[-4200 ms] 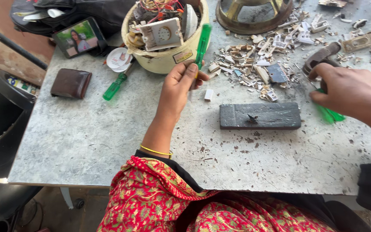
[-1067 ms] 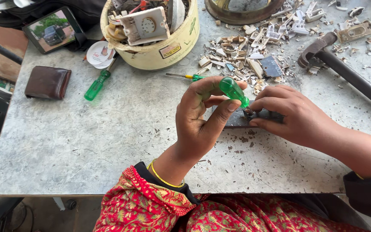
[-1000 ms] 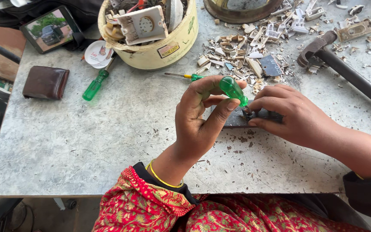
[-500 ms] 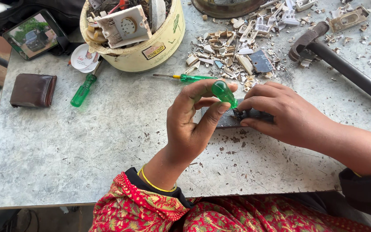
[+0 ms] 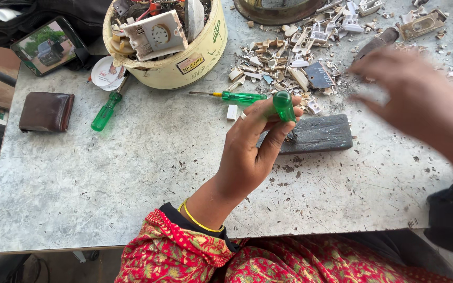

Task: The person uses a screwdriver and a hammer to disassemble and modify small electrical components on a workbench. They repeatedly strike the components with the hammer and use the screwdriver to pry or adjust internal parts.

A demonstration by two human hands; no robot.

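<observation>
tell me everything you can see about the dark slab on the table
The dark slab is a flat, oblong, charcoal-grey block with a rough, matte face, perhaps stone or metal. It lies flat on the grey table, long side running left to right, with pale chips scattered around it. The left hand holds a green-handled screwdriver upright over its left part, tip down at the surface. The blurred right hand hangs above it.

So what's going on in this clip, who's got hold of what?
A person sits at a speckled metal table. The left hand pinches a green-handled screwdriver upright, with its tip on a dark flat block. The right hand is blurred, raised above the table beside the block and holding nothing visible. Two more green screwdrivers, a tub of scrap parts and a pile of broken plastic bits lie behind.
</observation>
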